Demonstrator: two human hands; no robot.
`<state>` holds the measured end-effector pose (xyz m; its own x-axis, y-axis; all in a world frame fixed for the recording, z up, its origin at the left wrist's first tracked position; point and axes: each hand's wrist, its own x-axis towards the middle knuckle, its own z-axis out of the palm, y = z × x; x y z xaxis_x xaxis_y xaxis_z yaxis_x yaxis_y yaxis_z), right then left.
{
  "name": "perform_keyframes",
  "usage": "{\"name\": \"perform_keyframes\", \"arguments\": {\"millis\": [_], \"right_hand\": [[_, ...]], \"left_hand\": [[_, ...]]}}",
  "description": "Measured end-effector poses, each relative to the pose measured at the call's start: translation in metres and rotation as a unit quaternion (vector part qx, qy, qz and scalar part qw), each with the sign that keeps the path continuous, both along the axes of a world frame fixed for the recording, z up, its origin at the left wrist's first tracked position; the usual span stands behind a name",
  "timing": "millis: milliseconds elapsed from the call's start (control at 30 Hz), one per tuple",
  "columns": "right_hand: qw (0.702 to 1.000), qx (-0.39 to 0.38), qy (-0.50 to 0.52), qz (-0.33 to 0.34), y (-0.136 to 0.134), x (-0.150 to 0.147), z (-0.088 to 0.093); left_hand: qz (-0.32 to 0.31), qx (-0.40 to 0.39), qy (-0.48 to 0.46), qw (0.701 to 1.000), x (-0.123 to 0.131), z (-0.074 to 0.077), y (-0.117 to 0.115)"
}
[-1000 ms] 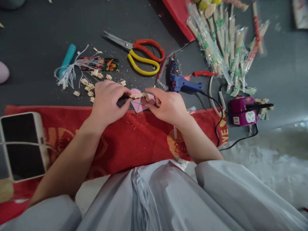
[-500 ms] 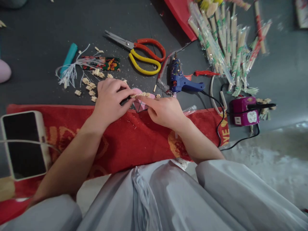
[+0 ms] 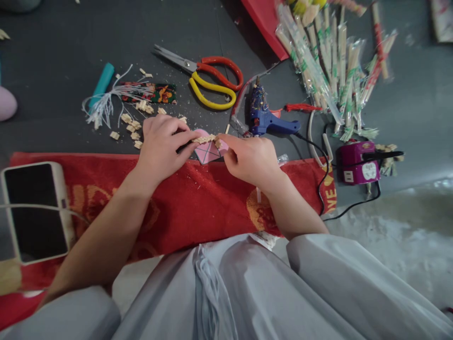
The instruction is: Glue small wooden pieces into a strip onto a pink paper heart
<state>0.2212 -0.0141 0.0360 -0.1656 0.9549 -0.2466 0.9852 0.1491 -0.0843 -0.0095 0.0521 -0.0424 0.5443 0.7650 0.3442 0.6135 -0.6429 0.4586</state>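
Observation:
A flat pink piece (image 3: 208,156) marked with dark crossing lines lies at the table's edge by the red towel, with a strip of small pale wood bits (image 3: 204,139) across its upper part. My left hand (image 3: 163,147) grips the piece's left side between thumb and fingers. My right hand (image 3: 250,158) is closed at the opposite side, its thumb and forefinger pinching a small wood chip (image 3: 218,143) against the strip's right end. Loose wood chips (image 3: 131,125) are scattered left of my left hand. A blue glue gun (image 3: 264,118) rests beyond my right hand.
Scissors (image 3: 208,80) with red and yellow handles lie ahead. A red towel (image 3: 198,208) runs along the near edge, with a phone (image 3: 37,212) on its left. Wrapped chopsticks (image 3: 327,61) are heaped at far right. A purple power socket (image 3: 357,163) trails black cables.
My right hand has drawn back slightly to the right and its extended forefinger has curled into a pinch. More of the pink piece now shows. My left hand stays in place.

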Motion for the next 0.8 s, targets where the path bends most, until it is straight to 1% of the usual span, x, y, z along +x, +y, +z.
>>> {"name": "perform_keyframes", "arguments": {"millis": [233, 467, 667, 800], "right_hand": [[1.0, -0.007, -0.009, -0.028, -0.001, -0.001, 0.007], [0.998, -0.033, -0.028, -0.035, -0.005, -0.002, 0.016], [0.997, -0.065, -0.051, -0.005, -0.011, -0.004, 0.023], [0.994, -0.094, -0.05, 0.031, -0.013, -0.007, 0.028]], "left_hand": [[-0.004, 0.008, -0.001, 1.0, 0.0, -0.002, 0.001], [-0.006, 0.0, 0.004, 1.0, -0.001, 0.001, 0.001], [-0.006, -0.009, 0.007, 1.0, -0.001, 0.001, 0.002], [-0.006, -0.013, 0.006, 1.0, -0.001, 0.0, 0.001]]}}
